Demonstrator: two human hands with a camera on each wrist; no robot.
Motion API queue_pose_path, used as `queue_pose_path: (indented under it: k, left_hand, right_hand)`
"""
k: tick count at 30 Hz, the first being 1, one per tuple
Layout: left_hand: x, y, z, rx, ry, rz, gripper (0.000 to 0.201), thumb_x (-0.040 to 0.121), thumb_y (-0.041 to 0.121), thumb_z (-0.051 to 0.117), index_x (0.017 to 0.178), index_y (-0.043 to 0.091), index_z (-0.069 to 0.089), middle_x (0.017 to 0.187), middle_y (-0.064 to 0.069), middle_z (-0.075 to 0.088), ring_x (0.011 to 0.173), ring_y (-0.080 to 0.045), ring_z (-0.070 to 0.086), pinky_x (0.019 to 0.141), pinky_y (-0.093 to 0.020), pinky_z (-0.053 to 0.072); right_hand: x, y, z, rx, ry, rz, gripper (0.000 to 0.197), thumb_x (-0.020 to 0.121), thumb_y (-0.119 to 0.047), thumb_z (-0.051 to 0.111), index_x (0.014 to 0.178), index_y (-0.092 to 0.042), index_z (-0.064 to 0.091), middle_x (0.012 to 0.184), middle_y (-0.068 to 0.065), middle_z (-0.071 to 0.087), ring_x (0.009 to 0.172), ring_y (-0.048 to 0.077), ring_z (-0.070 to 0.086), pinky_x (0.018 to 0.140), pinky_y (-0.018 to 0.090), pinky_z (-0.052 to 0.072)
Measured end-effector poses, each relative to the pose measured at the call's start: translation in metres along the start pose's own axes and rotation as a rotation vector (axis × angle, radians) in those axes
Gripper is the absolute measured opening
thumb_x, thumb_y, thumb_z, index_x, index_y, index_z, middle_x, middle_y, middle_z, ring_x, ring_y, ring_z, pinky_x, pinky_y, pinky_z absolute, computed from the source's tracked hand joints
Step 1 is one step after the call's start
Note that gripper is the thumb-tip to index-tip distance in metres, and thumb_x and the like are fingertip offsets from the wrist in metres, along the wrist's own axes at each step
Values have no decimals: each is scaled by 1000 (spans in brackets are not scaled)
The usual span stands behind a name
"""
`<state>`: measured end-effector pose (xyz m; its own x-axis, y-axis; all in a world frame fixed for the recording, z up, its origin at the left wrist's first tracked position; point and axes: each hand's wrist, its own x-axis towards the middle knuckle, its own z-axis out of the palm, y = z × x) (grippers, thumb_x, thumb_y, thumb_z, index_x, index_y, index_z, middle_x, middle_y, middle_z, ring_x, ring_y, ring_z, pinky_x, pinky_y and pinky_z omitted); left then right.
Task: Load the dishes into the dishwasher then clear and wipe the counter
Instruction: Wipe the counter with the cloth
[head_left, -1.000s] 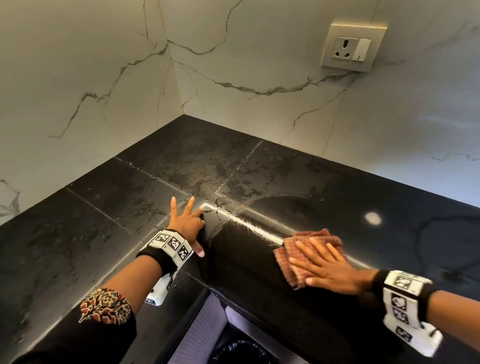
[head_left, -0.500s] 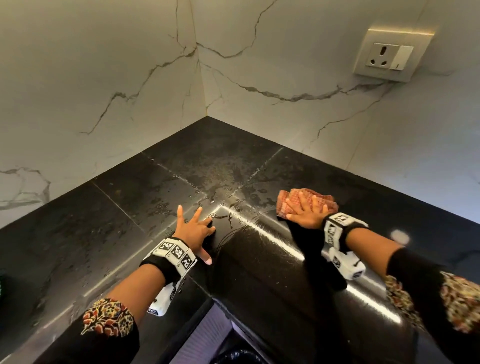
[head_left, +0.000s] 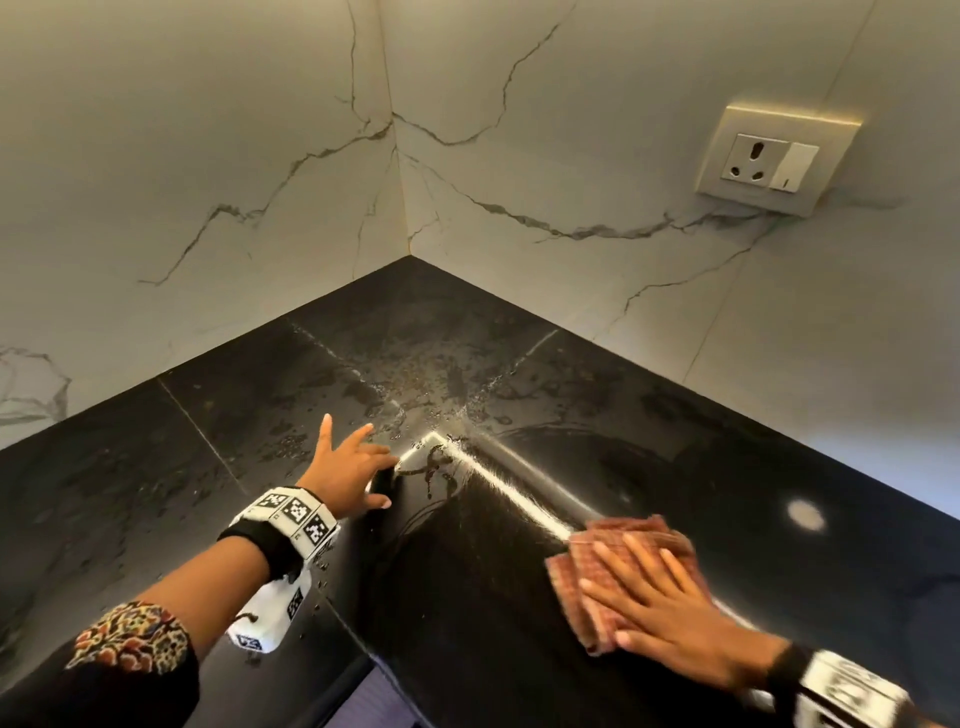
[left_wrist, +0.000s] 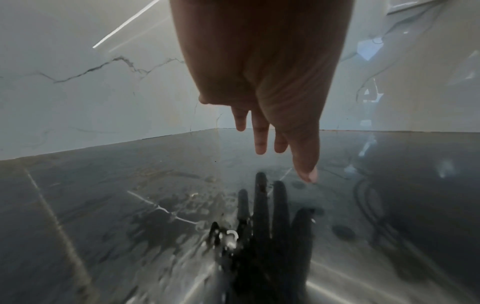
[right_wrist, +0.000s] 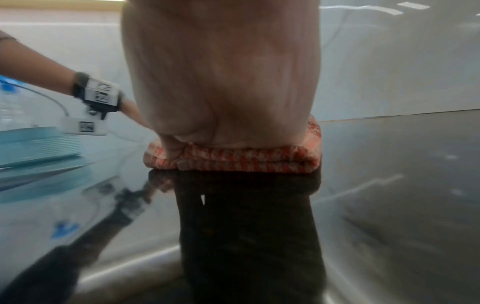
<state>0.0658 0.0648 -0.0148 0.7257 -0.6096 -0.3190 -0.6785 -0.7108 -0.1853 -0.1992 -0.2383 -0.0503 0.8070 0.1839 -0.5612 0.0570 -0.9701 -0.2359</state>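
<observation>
Where right grip (head_left: 670, 618) presses: cloth (head_left: 582, 582) beneath.

The right hand (head_left: 670, 613) covers most of the folded checked cloth (head_left: 587, 571), and its wrist runs off the head view's near right edge. The right wrist view is motion-blurred; the bluish things (right_wrist: 39, 144) at its left cannot be identified.

The right hand (head_left: 670, 618) has slid the cloth (head_left: 602, 577) back toward the counter's (head_left: 727, 467) near edge.

Counter (head_left: 260, 415) glossy black. Cloth (head_left: 582, 571) red-and-white check. Walls (head_left: 182, 156) off-white marble, grey veining. Socket (head_left: 769, 161) white in cream plate. Sleeve (head_left: 130, 639) black, floral cuff. Wristbands (head_left: 291, 514) black-and-white squares.
</observation>
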Motion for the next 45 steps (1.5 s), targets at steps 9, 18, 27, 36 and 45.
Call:
queue_pose_path:
  k: [9, 18, 27, 36, 45]
  left_hand:
    - [31, -20, -2, 90, -66, 12, 87, 71, 71, 55, 144, 30, 30, 153, 6, 25, 145, -24, 0, 99, -72, -13]
    - [35, -19, -3, 96, -72, 50, 83, 72, 68, 57, 141, 27, 36, 150, 2, 30, 145, -27, 1, 97, -73, -15]
    - [51, -33, -18, 99, -14, 47, 65, 81, 61, 52, 138, 32, 40, 143, 9, 41, 144, -22, 12, 101, -70, -13]
    - [76, -45, -19, 159, -54, 36, 77, 73, 70, 54, 138, 32, 40, 146, 7, 37, 144, -24, 11, 103, -72, -10]
    - [83, -41, -17, 207, -59, 32, 76, 75, 69, 53, 139, 31, 40, 146, 4, 37, 144, -24, 11, 103, -72, -9]
  right_hand:
    - [44, 67, -52, 217, 197, 492, 55, 95, -57, 14, 137, -48, -20, 150, -9, -32, 141, 24, -25, 114, 52, -12]
    - [168, -15, -129, 193, 146, 374, 59, 96, -58, 17, 146, -40, -10, 153, -4, -29, 140, 31, -26, 109, 56, -17]
    - [117, -75, -57, -41, 31, -21, 66, 73, -75, 0, 134, -56, -17, 143, -12, -38, 130, 22, -38, 100, 41, -32]
    - [23, 46, -35, 203, 103, 468, 84, 47, -93, -16, 122, -56, -26, 135, -13, -46, 133, 17, -35, 110, 49, -17]
    - [141, 80, -128, 370, 267, 651, 60, 95, -59, 14, 146, -39, -12, 154, -7, -25, 142, 27, -21, 112, 53, -16]
